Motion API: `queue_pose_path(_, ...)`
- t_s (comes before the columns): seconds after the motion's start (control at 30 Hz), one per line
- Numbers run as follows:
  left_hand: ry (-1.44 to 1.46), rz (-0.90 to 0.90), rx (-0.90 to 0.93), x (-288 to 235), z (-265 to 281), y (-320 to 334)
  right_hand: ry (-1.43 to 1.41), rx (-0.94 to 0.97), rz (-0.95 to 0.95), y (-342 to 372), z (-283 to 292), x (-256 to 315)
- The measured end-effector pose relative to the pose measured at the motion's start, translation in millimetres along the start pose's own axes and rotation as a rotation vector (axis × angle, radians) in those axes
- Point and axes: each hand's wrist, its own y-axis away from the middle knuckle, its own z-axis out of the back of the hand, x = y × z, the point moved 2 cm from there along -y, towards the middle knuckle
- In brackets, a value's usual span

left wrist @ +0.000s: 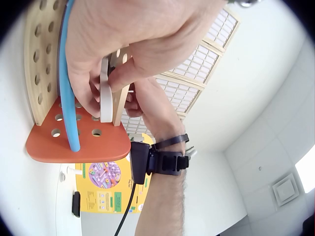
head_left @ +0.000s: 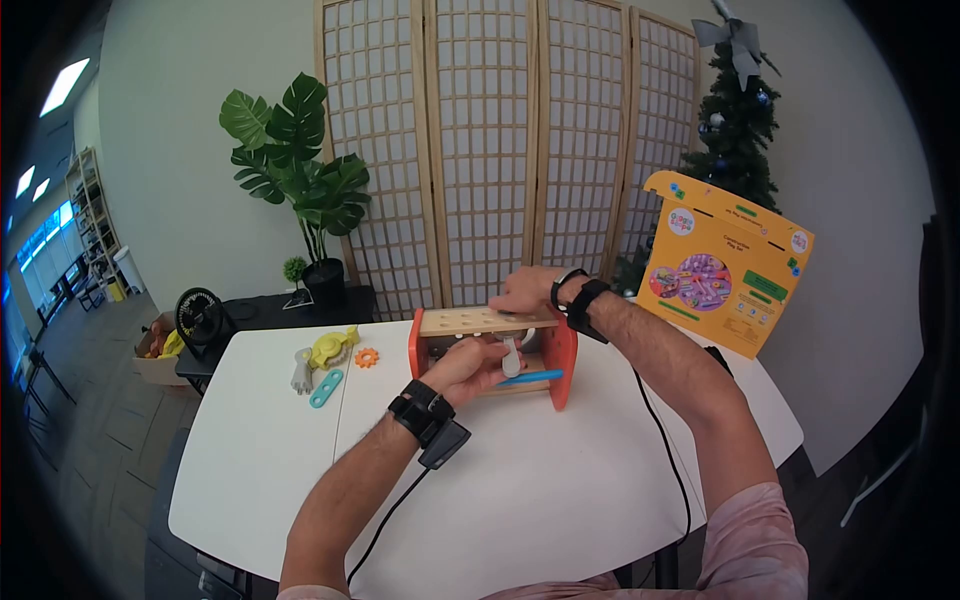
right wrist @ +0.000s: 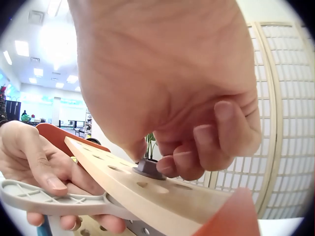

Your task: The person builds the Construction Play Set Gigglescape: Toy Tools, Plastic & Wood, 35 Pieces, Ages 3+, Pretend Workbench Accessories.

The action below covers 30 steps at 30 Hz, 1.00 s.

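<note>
A toy workbench with a perforated wooden top board [head_left: 470, 320] and red-orange end panels [head_left: 562, 362] stands on the white table. Above the board is my right hand [head_left: 527, 290], its thumb and fingertips pinching a dark grey hex-headed piece [right wrist: 149, 168] seated on the wood. My left hand [head_left: 465, 368] reaches in under the board from the front. It holds a pale grey plastic toy wrench [right wrist: 64, 199], whose far end passes beneath the board's edge and is hidden there. A blue bar [head_left: 535, 377] runs along the front, just below the left fingers.
To the left lie a yellow toy tool [head_left: 333, 346], an orange gear [head_left: 367, 357], a teal strip with holes [head_left: 326, 388] and a grey toy piece [head_left: 302, 371]. A yellow box [head_left: 730, 265] stands at the back right. Black cables [head_left: 665, 450] cross the table from both wrists.
</note>
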Motion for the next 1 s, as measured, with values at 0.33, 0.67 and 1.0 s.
queue_pose_path(0.33, -0.011, 0.005, -0.007, -1.3, -1.9, 1.8, 0.013, 0.013, 0.014, -7.1, -4.6, -5.2)
queue_pose_path(0.67, -0.009, 0.003, -0.002, -0.4, -0.4, 0.7, 0.029, 0.055, 0.042, -12.2, -5.1, -6.2)
queue_pose_path(1.0, -0.023, 0.018, -0.003, -0.6, 1.0, -0.2, 0.006, 0.029, 0.033, -2.4, 0.5, -1.6)
